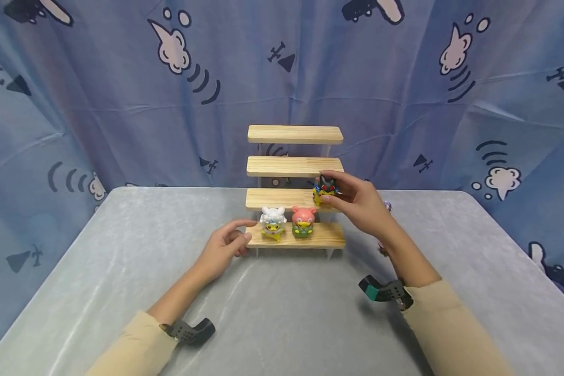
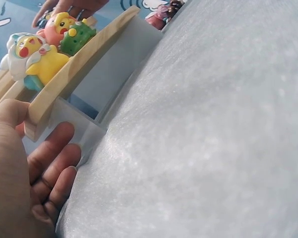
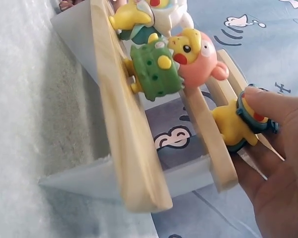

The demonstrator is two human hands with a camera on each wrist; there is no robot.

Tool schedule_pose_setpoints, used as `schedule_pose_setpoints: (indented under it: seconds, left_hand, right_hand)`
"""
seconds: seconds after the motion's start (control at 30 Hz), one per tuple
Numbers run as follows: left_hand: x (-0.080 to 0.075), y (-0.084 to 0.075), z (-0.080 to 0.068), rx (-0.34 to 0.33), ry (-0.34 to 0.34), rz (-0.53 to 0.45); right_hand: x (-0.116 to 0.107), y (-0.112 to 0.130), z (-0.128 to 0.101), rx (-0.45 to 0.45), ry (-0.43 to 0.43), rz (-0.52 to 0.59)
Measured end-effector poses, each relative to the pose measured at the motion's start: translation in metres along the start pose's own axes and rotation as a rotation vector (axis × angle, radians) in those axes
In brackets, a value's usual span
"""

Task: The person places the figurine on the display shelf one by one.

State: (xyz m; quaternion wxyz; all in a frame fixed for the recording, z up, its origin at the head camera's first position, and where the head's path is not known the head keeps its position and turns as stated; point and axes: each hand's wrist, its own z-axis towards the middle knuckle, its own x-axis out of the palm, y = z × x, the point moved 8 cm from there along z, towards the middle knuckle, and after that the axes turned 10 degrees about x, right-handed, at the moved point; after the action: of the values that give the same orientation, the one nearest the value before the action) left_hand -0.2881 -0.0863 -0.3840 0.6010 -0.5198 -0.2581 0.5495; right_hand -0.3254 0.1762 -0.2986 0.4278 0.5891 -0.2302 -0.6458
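Four wooden boards, stepped one above the other, make up the rack (image 1: 294, 134) before me on a grey table (image 1: 136, 261). My right hand (image 1: 361, 201) holds one figure, the black-hooded one (image 1: 327, 185), with the thumb on one side and fingers on the other; the grip is narrow, closed to the width of the toy. This black-hooded one is upright at the right end of the second board (image 1: 277, 198) from the bottom. Whether its feet bear any weight on the wood, I cannot tell.

My left hand (image 1: 224, 244) is at the left end of the bottom board (image 1: 326, 236), touching the wood. The lower fingers are bent loosely beneath, as the left wrist view shows. Whether thumb and forefinger clamp the end or merely rest against it, I cannot tell.

Two figures stand on the bottom board: the white-hooded one (image 1: 273, 222) at left, near my left fingertips, and the pink-hooded one (image 1: 303, 222) just beside it, with a green body. Further small toys (image 2: 159, 19) are on the table to the right of the rack; my right forearm partly hides them in the head view. A patterned blue cloth (image 1: 385, 104) hangs behind. Both sleeves (image 1: 136, 339) are beige.
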Motion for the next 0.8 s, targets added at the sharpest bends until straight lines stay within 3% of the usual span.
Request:
schedule_pose_setpoints:
  seconds: [0.23, 0.47, 0.8]
  left_hand:
    - [-0.001, 0.0, 0.0, 0.001, 0.001, 0.012]
    - [0.001, 0.001, -0.001, -0.016, 0.002, 0.009]
    - [0.001, 0.0, 0.0, -0.016, 0.006, 0.026]
  right_hand:
    - [-0.001, 0.009, 0.004, 0.041, -0.033, -0.102]
    - [-0.004, 0.009, 0.002, 0.107, -0.022, -0.11]
    - [0.009, 0.017, 0.01, 0.098, 0.009, -0.074]
